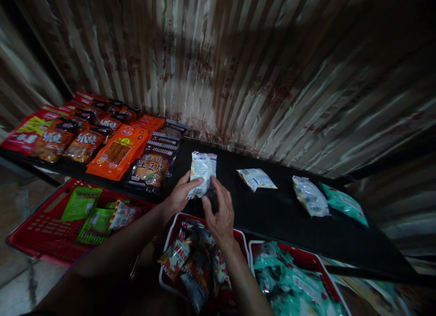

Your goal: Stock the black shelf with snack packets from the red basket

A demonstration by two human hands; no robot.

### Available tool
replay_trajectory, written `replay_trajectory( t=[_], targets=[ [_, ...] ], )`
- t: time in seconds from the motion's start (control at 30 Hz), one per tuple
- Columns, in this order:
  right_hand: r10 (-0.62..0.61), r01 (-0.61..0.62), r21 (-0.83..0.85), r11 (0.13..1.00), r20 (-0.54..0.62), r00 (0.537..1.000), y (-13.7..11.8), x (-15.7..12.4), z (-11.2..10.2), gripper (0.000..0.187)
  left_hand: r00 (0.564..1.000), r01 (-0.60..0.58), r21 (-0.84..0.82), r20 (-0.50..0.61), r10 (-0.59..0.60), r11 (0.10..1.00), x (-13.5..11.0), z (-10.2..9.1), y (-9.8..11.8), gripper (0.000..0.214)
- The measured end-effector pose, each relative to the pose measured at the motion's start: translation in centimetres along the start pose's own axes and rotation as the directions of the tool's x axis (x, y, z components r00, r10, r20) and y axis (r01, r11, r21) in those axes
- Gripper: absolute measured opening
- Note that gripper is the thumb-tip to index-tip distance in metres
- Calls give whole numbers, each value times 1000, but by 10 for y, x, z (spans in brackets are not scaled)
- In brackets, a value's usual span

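A white snack bag [203,166] with small blue print is held over the black shelf. My left hand [181,194] grips its left edge, thumb across the front. On the other side my right hand [220,212] has its fingertips on the bag's right edge, thumb near the bottom. Just left of the bag stand dark brown snack packets [150,168] with a checkered band. Below my hands is a white-rimmed red basket [163,266] holding several snack bags [195,261] in orange, white and blue.
Farther right on the shelf [269,211] lie two white bags [257,178] and a teal bag [344,204]. Orange packets [119,152] and red packets fill the left end. A basket of teal bags [289,279] and a red basket [44,225] with green packets sit below.
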State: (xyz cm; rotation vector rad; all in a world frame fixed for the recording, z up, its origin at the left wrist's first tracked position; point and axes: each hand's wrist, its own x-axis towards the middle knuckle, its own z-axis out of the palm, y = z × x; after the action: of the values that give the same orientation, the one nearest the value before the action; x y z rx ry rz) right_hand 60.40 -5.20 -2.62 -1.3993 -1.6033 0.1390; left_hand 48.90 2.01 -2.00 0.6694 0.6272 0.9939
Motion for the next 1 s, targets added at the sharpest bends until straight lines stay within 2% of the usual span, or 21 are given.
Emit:
replay_trajectory(
  t=[0.07,0.1,0.17,0.23,0.3,0.4,0.47,0.6,0.7,0.77,0.87,1.0],
  targets=[
    [179,-166,99,981,-138,974,4,3,-3,44,996,70,-32,49,-68,997,-1,-2,1,50],
    [280,-248,180,952,-180,943,6,6,-4,44,991,111,-38,77,-108,993,-3,-3,1,50],
    [474,-379,382,843,-194,859,12,12,-6,48,973,192,-30,133,-186,981,-6,-6,0,49],
    [630,-465,564,682,-130,766,17,17,-8,52,950,252,-5,191,-247,968,-8,-8,-3,48],
    [725,-507,687,521,-43,687,20,21,-10,53,925,295,34,242,-294,955,-10,-11,-7,50],
    [779,-502,793,346,56,624,19,25,-12,49,890,340,92,291,-351,936,-11,-15,-12,55],
    [801,-484,831,273,82,593,18,27,-14,42,877,353,115,307,-371,929,-12,-15,-13,56],
    [822,-451,865,221,84,564,16,27,-16,31,897,285,164,301,-323,944,-14,-11,-11,52],
    [824,-455,865,211,93,559,15,27,-16,31,924,194,214,287,-251,957,-12,-10,-11,50],
    [827,-464,858,218,90,555,15,26,-16,32,925,155,246,305,-228,957,-9,-12,-12,52],
    [832,-476,848,233,79,548,15,26,-17,32,913,142,299,329,-241,944,-6,-14,-13,56],
    [840,-487,844,226,84,536,13,27,-17,33,920,141,338,302,-249,931,-6,-13,-11,55]
  ],
)
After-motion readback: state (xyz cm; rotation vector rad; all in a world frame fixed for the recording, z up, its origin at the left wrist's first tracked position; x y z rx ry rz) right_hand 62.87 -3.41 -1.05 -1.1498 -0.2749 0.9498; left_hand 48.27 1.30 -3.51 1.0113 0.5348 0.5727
